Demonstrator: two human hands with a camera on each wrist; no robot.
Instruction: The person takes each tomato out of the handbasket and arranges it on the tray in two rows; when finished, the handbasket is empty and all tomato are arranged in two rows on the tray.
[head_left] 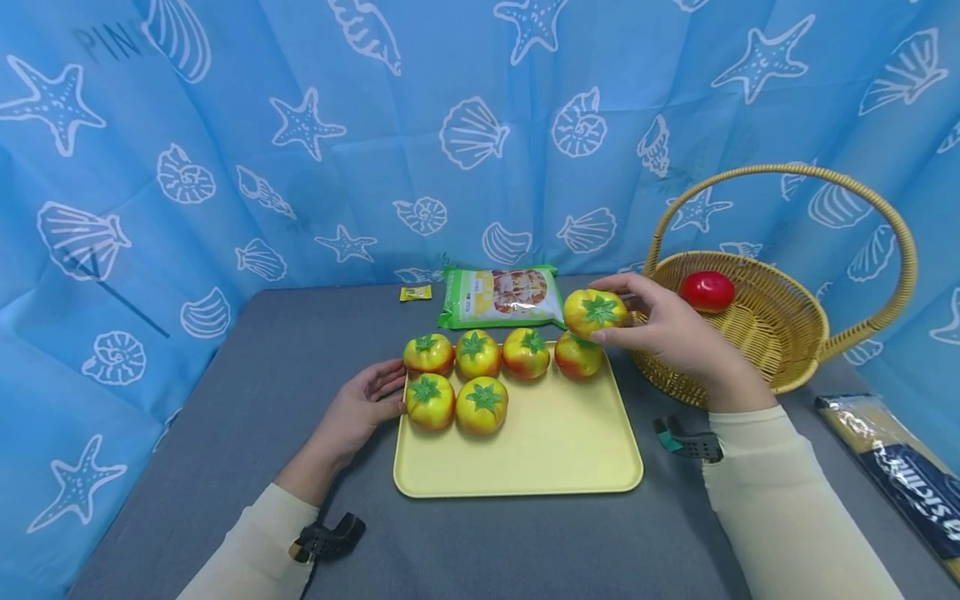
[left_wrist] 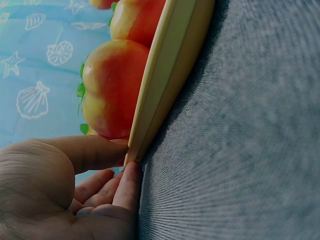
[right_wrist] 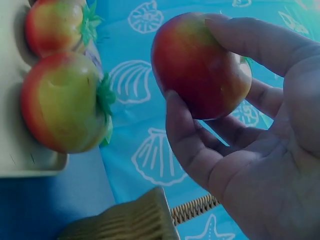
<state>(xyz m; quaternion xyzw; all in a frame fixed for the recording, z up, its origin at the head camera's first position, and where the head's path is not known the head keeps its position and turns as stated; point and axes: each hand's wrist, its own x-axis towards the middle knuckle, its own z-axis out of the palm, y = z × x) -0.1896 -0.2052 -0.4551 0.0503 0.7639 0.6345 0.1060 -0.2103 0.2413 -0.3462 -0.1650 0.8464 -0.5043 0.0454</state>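
My right hand (head_left: 663,329) grips a yellow-and-red toy tomato (head_left: 595,312) with a green leafy top, raised above the tray's back right corner. In the right wrist view, thumb and fingers curl round that tomato (right_wrist: 200,65), which is clear of the tray. Below it, another tomato (head_left: 577,360) sits in the corner. My left hand (head_left: 365,400) pinches the left rim of the pale yellow tray (head_left: 562,442), as the left wrist view shows with the tray rim (left_wrist: 157,85) between thumb and fingers. Several more tomatoes (head_left: 482,406) stand on the tray's back and left parts.
A wicker basket (head_left: 806,337) with a tall handle stands right of the tray, holding a red item (head_left: 707,292). Behind the tray lie a green-edged food packet (head_left: 502,297) and a small yellow sachet (head_left: 416,293). A pasta-like packet (head_left: 900,475) lies far right.
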